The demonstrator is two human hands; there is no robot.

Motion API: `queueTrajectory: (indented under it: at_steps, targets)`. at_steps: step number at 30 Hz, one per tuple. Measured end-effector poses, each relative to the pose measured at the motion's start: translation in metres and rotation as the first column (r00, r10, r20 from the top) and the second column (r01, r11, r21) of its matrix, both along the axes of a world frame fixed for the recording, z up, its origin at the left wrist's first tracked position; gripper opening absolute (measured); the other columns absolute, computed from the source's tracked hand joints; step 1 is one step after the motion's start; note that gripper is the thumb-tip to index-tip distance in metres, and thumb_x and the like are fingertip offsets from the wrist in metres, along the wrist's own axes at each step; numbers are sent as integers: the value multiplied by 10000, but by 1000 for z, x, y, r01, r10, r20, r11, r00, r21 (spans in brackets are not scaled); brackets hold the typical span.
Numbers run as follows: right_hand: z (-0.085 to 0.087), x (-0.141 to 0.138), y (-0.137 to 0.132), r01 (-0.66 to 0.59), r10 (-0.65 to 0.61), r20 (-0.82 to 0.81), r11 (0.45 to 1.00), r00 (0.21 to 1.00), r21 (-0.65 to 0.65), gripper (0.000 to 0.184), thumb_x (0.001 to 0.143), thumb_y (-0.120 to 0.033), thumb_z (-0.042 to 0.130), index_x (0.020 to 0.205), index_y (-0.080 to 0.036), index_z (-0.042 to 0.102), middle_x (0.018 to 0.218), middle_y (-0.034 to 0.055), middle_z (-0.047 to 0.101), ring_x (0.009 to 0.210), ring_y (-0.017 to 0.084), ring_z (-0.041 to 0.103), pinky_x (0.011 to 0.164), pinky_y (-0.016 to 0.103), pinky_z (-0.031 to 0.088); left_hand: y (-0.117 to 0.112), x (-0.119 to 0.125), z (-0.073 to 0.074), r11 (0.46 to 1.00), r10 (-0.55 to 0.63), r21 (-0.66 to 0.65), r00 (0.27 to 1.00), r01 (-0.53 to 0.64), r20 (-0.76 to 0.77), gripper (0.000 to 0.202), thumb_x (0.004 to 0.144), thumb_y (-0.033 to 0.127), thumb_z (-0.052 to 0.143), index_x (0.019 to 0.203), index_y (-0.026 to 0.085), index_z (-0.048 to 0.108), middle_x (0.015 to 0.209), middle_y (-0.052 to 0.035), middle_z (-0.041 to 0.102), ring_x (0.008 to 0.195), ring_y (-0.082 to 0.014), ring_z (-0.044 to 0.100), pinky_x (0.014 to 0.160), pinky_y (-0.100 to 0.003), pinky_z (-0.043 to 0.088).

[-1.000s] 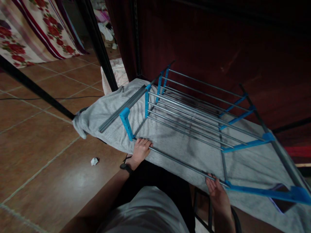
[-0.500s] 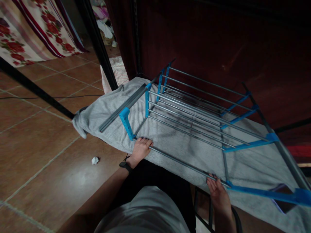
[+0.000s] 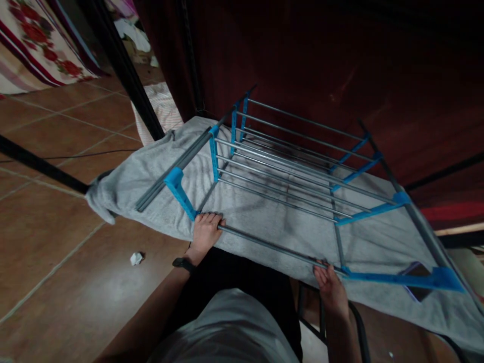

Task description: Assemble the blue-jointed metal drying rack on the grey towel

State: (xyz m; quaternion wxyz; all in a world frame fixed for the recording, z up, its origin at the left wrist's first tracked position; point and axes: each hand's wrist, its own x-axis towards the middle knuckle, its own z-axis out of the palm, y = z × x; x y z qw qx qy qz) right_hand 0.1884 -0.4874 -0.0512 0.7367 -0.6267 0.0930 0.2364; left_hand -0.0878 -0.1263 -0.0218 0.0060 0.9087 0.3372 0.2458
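Observation:
A rack of grey metal rods (image 3: 272, 245) joined by blue plastic brackets (image 3: 184, 194) lies on a grey blanket (image 3: 257, 206). My left hand (image 3: 207, 232) is wrapped over the left end of the nearest rod, beside the blue bracket. Near that rod's right end, my right hand (image 3: 329, 285) grips it from below, with the fingertips curled over the top. A long blue bracket (image 3: 401, 279) runs right from there. Several loose grey rods (image 3: 174, 169) lie together at the rack's left side.
A phone (image 3: 418, 282) lies on the blanket, partly behind the right bracket. Black metal posts (image 3: 124, 75) stand at the left. Crumpled white paper (image 3: 136, 258) is on the tiled floor. A dark red curtain (image 3: 283, 55) hangs behind the rack, and a chair frame (image 3: 357, 327) stands at my right.
The whole view has shifted, so the rack and blanket appear farther left. Both hands keep their hold on the nearest rod.

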Motion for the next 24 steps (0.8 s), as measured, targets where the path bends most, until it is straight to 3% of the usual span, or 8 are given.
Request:
queueTrajectory:
  at_steps: [8,12,24]
  targets:
    - [18,-5,9,92,-94,36,994,995,59,329,663,-370,821,892,-215,644,934,11,738,911,160,701,902,336,568,3,1,-1,997,58,49,997,-60,42,224,926,402,535,870,223,658,865,-83,680,908,-283,591,949,-451,371]
    - [19,-3,6,154,-158,53,985,986,78,294,653,-323,824,833,-215,618,922,-6,732,939,152,696,932,331,556,5,1,1,998,57,19,998,-57,15,250,926,413,531,910,204,666,882,-101,690,906,-293,598,888,-446,378]
    - [11,0,3,193,-194,61,981,979,26,285,678,-379,804,782,-204,605,949,54,728,998,207,686,909,370,566,8,0,-1,998,19,57,999,-16,-47,278,949,412,505,905,185,659,851,-83,726,856,-273,636,791,-394,351]
